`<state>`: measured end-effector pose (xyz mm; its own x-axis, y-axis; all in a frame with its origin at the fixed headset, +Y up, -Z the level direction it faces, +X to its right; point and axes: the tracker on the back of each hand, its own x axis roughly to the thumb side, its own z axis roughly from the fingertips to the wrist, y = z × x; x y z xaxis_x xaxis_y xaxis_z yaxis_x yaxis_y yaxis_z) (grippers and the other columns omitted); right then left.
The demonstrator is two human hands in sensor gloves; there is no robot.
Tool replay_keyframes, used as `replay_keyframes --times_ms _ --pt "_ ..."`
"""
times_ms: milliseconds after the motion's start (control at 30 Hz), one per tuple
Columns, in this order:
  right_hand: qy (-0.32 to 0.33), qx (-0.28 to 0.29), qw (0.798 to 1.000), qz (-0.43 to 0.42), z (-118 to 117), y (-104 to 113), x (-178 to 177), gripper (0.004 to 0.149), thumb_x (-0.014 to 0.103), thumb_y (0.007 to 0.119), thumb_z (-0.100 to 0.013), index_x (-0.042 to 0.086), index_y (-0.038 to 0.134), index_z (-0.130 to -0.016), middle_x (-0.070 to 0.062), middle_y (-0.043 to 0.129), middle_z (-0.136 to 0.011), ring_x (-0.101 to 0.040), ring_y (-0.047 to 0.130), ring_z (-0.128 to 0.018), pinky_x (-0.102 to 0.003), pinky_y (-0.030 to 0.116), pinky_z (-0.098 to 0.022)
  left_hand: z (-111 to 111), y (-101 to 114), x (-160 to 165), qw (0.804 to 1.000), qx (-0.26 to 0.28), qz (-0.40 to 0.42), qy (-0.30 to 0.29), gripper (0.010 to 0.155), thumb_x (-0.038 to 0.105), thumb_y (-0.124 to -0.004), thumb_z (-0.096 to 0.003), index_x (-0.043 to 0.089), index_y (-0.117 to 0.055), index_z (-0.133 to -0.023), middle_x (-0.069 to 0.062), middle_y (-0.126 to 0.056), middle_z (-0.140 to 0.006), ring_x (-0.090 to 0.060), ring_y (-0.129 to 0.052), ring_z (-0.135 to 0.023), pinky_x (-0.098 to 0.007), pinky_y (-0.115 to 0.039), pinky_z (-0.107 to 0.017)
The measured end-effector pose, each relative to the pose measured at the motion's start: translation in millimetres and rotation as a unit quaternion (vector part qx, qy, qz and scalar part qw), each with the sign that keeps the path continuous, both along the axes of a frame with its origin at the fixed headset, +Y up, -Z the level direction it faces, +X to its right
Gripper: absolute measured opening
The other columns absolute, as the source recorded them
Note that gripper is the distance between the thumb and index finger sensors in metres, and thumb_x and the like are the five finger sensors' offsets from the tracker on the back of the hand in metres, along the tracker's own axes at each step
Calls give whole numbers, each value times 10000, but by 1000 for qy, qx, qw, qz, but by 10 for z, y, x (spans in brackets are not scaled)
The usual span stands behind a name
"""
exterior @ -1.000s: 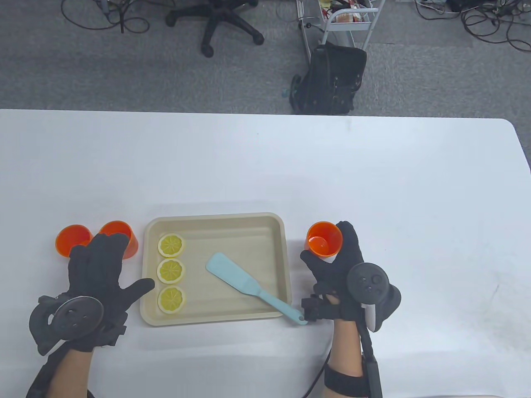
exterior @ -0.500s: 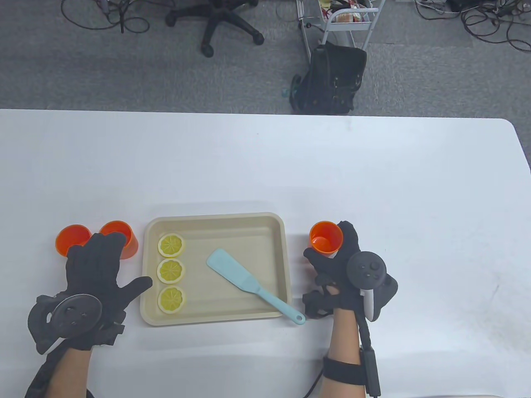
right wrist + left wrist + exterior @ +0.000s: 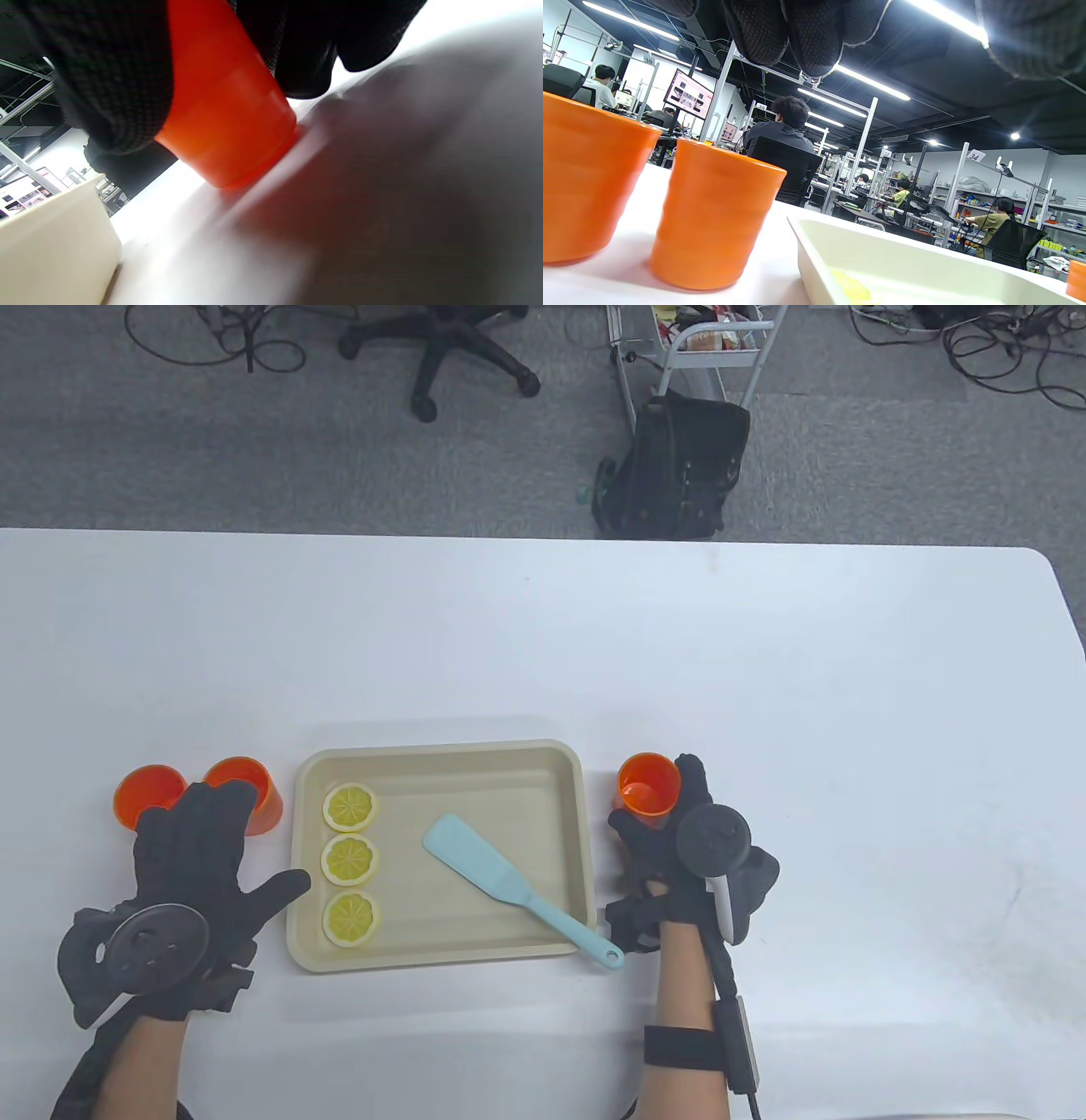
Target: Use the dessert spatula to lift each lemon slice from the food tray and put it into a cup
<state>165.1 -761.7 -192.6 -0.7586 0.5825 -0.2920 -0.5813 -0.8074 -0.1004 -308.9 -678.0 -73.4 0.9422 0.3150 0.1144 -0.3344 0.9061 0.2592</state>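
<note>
Beige tray [image 3: 441, 759] holding three lemon slices [image 3: 349, 859] in a column and a blue spatula [image 3: 501, 882]; three orange cups [image 3: 648, 785] flank it.

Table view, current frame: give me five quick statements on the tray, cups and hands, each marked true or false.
1. Three lemon slices lie in the food tray. True.
2. The right hand holds the spatula. False: the spatula lies free in the tray, and the right hand grips an orange cup.
3. Two orange cups stand left of the tray. True.
4. A lemon slice rests on the spatula blade. False: the blade is bare.
5. The left hand grips a cup. False: it lies flat with fingers spread beside the tray.
</note>
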Motion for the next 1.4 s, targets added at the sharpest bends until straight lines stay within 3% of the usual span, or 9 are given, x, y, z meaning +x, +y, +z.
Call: replay_keyframes --times_ms 267,467,567,900,1200,1400 --pt "5 7 999 -43 88 163 147 1046 444 987 -416 191 271 -1135 -139 522 -1148 -417 709 -1031 -629 547 -757 -23 -13 -98 1000 -12 6 21 1026 761 -786 -420 225 -389 -1200 -106 -567 -1220 -478 -541 -1152 -780 -372 -797" --pt "7 48 998 -27 256 417 275 1022 436 978 -427 213 279 -1138 -135 477 -1168 -440 629 -1071 -650 494 -772 -20 0 -205 999 -13 12 42 1021 758 -789 -425 229 -388 -1200 -105 -562 -1223 -481 -532 -1154 -782 -364 -798" --pt "1 95 995 -26 338 552 267 1002 453 972 -425 221 307 -1138 -130 487 -1168 -446 617 -1076 -656 485 -774 -15 4 -283 998 -12 -12 64 1031 763 -791 -421 228 -383 -1202 -103 -553 -1228 -485 -524 -1158 -786 -359 -797" --pt "69 209 975 27 663 1070 -81 962 490 958 -427 245 364 -1142 -123 491 -1179 -460 579 -1096 -667 467 -781 -23 -127 -731 987 -52 -4 153 1066 725 -858 -420 224 -344 -1208 -135 -447 -1258 -519 -465 -1159 -793 -333 -785" --pt "155 237 956 71 831 1200 -435 957 524 940 -429 247 372 -1148 -125 488 -1186 -477 545 -1107 -675 453 -783 -99 -394 -959 974 -114 54 187 1101 702 -872 -439 192 -277 -1213 -182 -352 -1264 -556 -418 -1148 -797 -309 -769" --pt "219 240 935 144 939 1191 -815 953 540 923 -430 249 370 -1149 -123 485 -1190 -486 517 -1116 -679 442 -785 -172 -542 -960 965 -147 46 213 1104 698 -858 -451 174 -249 -1209 -199 -348 -1256 -562 -428 -1138 -798 -306 -762"
